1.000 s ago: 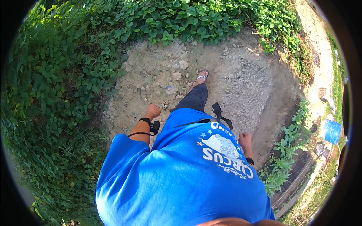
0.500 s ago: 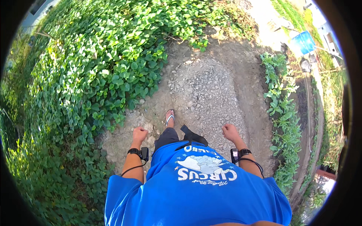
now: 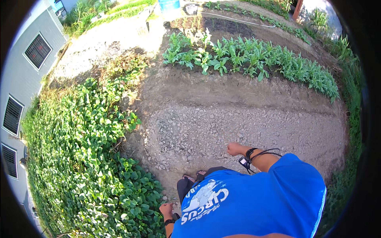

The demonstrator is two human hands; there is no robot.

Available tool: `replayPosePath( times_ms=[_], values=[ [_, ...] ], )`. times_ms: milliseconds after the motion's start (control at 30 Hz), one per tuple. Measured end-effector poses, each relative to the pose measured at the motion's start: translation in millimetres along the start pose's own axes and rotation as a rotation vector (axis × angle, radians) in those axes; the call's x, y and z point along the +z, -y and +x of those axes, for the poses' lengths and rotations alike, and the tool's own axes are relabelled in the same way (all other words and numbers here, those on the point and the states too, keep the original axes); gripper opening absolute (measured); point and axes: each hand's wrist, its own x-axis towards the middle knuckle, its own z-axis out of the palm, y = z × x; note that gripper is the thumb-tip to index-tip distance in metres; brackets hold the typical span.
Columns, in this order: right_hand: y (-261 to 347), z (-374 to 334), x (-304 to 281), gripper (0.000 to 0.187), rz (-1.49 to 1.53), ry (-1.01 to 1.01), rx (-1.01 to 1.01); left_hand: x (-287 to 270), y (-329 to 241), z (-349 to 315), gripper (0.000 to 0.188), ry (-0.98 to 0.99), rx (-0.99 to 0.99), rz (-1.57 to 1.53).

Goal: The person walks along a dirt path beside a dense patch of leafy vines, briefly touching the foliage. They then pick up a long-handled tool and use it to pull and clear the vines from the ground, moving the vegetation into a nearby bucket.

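Observation:
My right hand [image 3: 235, 149] hangs over the gravel path [image 3: 246, 123], its fingers curled in and nothing showing in them. Lower down, my left hand [image 3: 166, 209] is also curled and holds nothing I can see; it is beside the edge of the leafy green vines [image 3: 95, 174]. A black strap with a small device [image 3: 244, 162] and a cable is on my right wrist. Both my feet [image 3: 189, 177] in sandals show close together below the blue shirt.
A row of leafy crop plants [image 3: 254, 59] runs across beyond the path. Behind it lies a dark soil bed with a pale hose [image 3: 238, 19]. A blue barrel [image 3: 169, 5] stands at the far edge. A grey building [image 3: 16, 71] with barred windows is on the left.
My view and body have turned to the right, so the crop row now lies ahead and the building has come in at left. Both hands stay curled.

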Motion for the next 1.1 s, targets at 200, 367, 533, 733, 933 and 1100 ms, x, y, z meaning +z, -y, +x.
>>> replayPosePath(
  times_ms=[200,367,533,733,933,1100],
  values=[
    [-40.3,-41.0,29.3,0.029,0.049,0.025,0.194,9.4,-27.8,65.6,0.005,0.102,0.487,0.503],
    [-11.1,-55.8,41.3,0.031,0.175,-0.172,0.323,-12.9,-122.3,117.5,0.006,0.229,0.223,0.333],
    [18.8,-33.8,45.4,0.031,0.321,-0.177,0.288,-35.2,-219.8,128.3,0.008,0.26,0.18,0.1],
    [54.0,-34.6,52.2,0.03,0.348,-0.336,0.256,-39.8,-249.4,130.1,0.01,0.328,0.188,0.178],
    [60.2,-73.5,79.8,0.031,0.386,-0.365,0.362,-36.1,-246.4,90.3,0.01,0.325,0.193,0.436],
    [59.7,-107.8,99.8,0.032,0.382,-0.232,0.484,-35.8,-238.9,105.2,0.01,0.399,0.122,0.349]
  ],
)
